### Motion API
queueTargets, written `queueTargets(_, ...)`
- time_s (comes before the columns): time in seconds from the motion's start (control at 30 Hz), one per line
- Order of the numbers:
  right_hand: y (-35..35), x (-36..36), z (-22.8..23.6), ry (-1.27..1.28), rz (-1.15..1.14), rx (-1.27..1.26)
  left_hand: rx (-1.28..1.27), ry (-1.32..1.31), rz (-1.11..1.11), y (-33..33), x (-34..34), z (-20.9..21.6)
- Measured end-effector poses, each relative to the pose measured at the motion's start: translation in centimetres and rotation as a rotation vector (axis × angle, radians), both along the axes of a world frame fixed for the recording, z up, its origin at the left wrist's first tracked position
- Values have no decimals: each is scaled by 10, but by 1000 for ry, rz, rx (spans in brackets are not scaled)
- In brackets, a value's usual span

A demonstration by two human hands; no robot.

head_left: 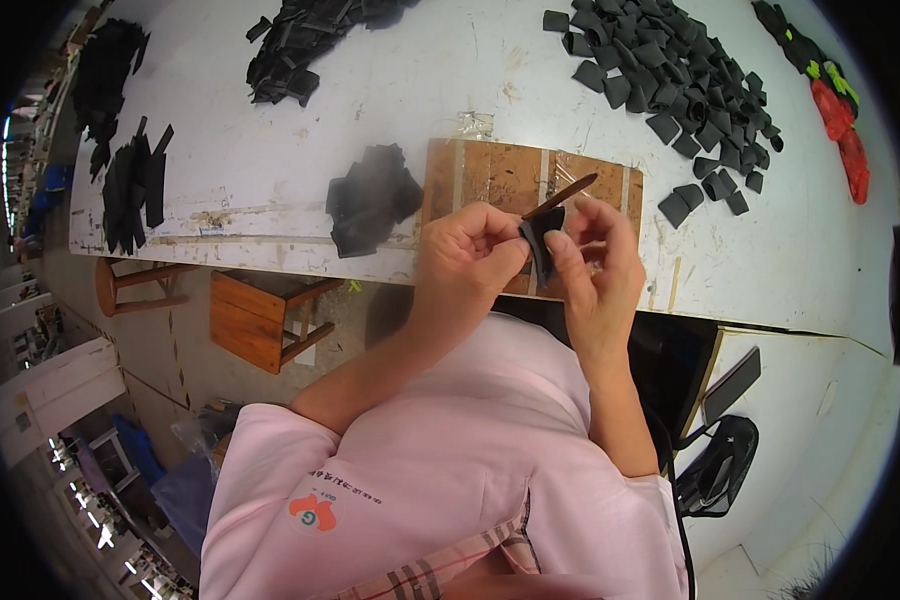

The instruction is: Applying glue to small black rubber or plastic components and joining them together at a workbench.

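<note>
Both of my hands meet above a brown board on the table, fingers pinched around a small black piece of sheet material. My left hand closes on the piece's left edge with thumb and index finger. On its right edge, the thumb of my right hand presses against the piece, with the other fingers curled behind. A thin dark-brown stick-like tool slants up to the right from between the hands, just above the piece. Its lower end is hidden near my left fingertips, and I cannot tell which hand supports it.
The brown board lies at the table's near edge. Left of it sits a small pile of flat black pieces. A heap of folded black pieces spreads far right; black strips lie far left. A wooden stool stands below.
</note>
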State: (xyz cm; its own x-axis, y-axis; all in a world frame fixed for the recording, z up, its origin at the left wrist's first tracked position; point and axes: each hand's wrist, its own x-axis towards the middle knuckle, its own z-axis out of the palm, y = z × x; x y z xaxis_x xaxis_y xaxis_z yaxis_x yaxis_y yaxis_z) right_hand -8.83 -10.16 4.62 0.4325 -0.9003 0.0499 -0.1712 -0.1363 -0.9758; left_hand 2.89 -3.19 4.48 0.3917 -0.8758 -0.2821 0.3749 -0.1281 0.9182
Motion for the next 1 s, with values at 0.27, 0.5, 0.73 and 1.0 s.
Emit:
queueTargets(0.27, 2, 5, 11, 74, 123, -409, -252, -637, 58, -4, 4, 8)
queueTargets(0.5, 1, 5, 12, 189, 118, -646, -216, -926, 151, -3, -2, 6)
queueTargets(0.73, 5, 7, 17, 301, 152, -744, -148, -241, 119, 1, -7, -4)
queueTargets(1.0, 0, 1, 22, 155, 184, -263, -147, -586, 137, -1, 0, 0)
